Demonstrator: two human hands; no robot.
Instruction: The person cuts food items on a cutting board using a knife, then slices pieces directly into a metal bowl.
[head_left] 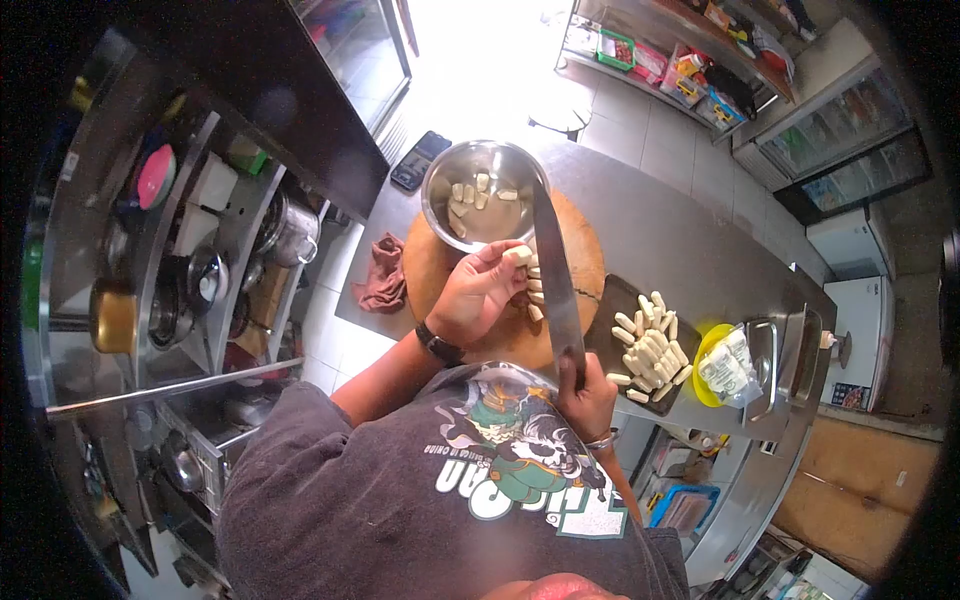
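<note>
My left hand [478,295] pinches a short pale piece [519,256], like a cut length of peeled banana, above the round wooden chopping board [588,243]. In my right hand [588,395] is the handle of a long, broad-bladed knife [562,290]. Its blade points away from me over the board, just right of my left hand. Several more pale pieces [536,297] lie on the board beside the blade. At the board's far side rests a steel bowl [432,212] with several cut pieces inside. Whole pale finger-shaped pieces [655,350] are heaped on a dark tray [606,372] to the right.
A brown cloth [384,278] and a dark case [422,160] lie on the steel counter [670,235] at left. Beyond the tray stands a yellow bowl [706,370] with a plastic bag [730,365]. Shelves with pots [290,228] line the left side.
</note>
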